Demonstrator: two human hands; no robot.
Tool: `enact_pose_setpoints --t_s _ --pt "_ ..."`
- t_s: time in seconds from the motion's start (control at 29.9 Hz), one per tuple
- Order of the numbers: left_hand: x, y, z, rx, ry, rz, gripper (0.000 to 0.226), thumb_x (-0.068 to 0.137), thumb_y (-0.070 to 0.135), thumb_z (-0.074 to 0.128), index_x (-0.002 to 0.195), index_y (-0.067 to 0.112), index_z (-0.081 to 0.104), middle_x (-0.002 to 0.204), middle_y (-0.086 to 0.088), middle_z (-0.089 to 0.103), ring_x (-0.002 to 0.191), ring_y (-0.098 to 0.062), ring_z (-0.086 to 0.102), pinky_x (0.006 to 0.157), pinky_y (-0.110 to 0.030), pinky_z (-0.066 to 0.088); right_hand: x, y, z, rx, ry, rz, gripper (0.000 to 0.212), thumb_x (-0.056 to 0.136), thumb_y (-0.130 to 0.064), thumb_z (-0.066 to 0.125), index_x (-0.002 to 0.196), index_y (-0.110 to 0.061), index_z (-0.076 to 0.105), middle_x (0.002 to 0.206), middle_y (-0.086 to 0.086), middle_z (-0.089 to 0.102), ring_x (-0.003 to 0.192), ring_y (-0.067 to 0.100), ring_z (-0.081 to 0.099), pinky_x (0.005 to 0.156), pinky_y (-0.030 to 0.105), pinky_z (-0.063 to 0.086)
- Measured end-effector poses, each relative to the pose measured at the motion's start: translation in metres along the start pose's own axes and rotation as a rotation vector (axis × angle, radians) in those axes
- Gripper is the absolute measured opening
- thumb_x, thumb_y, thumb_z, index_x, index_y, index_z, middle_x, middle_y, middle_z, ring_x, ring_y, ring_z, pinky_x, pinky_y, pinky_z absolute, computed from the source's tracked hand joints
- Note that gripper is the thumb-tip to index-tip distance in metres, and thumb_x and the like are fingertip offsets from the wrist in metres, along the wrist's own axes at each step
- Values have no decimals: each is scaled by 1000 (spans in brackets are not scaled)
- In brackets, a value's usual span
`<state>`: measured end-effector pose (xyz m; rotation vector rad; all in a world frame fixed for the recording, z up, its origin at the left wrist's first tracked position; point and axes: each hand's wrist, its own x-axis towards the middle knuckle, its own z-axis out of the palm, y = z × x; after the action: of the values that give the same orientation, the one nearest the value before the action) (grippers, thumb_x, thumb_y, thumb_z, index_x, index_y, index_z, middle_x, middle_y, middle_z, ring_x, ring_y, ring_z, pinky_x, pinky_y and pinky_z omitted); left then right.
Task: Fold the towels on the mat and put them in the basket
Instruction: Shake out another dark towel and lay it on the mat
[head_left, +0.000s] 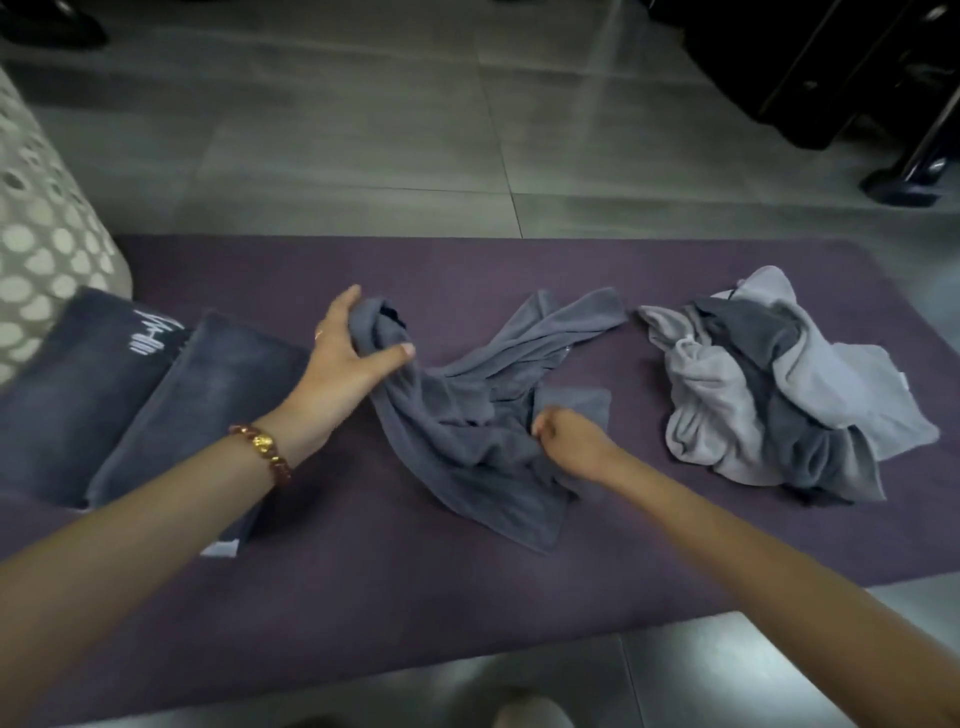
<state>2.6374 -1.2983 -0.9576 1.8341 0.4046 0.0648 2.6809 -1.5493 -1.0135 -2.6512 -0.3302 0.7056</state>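
A crumpled grey towel (483, 415) lies in the middle of the purple mat (363, 587). My left hand (343, 364) grips its bunched upper left end, thumb and fingers wrapped round the cloth. My right hand (566, 436) is curled into a fist and pinches the towel near its middle. A heap of light and dark grey towels (779, 389) sits crumpled on the mat's right side. Two folded dark blue towels (171, 395) lie side by side at the left. The white perforated basket (36, 249) stands at the far left edge.
Grey floor tiles (363, 130) stretch beyond the mat. Black luggage and a stand's base (904, 176) occupy the top right corner. A bracelet circles my left wrist.
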Motion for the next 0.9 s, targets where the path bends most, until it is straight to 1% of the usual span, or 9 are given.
enact_pose_setpoints --t_s 0.07,0.13,0.23,0.3,0.44,0.54,0.64,0.77,0.9 --pt "-10 -3 9 245 -42 -6 95 76 39 76 149 26 17 153 -3 1 143 -20 5 117 -36 17 -8 -16 -14 461 43 -29 32 99 -2 34 76 -19 51 78 -5 55 70 4 48 68 14 39" --pt "-23 -11 21 376 -128 86 112 58 63 74 148 29 17 151 3 -5 142 -18 1 116 -36 14 -12 -34 -21 843 71 -21 25 101 -10 39 83 -19 54 82 -4 56 77 7 52 73 13 43" --pt "-40 -22 38 414 -372 131 114 42 78 65 141 36 27 143 15 15 137 -14 22 114 -39 27 -16 -61 -29 1415 -71 10 22 102 -12 37 93 -15 57 88 1 61 80 10 58 72 21 52" --pt "-43 -30 46 312 -421 88 97 52 66 75 132 33 32 136 7 38 126 -10 41 106 -38 39 -19 -73 -34 1619 -156 -17 22 101 -10 37 97 -14 58 87 3 63 79 13 61 74 25 54" --pt "-39 -30 44 137 -209 101 46 75 25 79 110 12 52 103 4 63 96 -9 60 83 -23 49 -22 -81 -27 1636 -261 -123 26 97 -5 42 114 -18 57 89 2 66 83 11 65 79 23 54" --pt "-33 -21 25 -120 -96 100 15 91 17 61 104 9 58 99 -1 68 93 -12 64 84 -23 50 -23 -75 -25 1094 -138 -314 51 87 -16 64 130 -32 43 115 -2 56 110 6 54 97 18 44" --pt "-27 -12 7 -264 -111 45 26 96 21 53 109 0 61 105 -13 70 98 -22 67 86 -36 54 -26 -72 -19 752 -195 -348 72 75 -24 76 135 -27 37 128 -5 52 115 -4 51 97 16 43" --pt "-21 -4 -8 25 -124 237 24 95 24 54 96 2 64 88 -2 70 80 -6 65 72 -24 51 -26 -74 -5 712 97 -305 18 91 -5 57 106 -15 55 96 -2 62 74 -14 57 72 6 45" --pt "-8 -11 -29 196 3 341 12 95 26 54 98 17 60 80 14 64 76 2 59 71 -17 44 -22 -62 -21 1012 388 -141 16 94 -1 48 96 -12 59 88 1 64 77 5 59 72 15 49"
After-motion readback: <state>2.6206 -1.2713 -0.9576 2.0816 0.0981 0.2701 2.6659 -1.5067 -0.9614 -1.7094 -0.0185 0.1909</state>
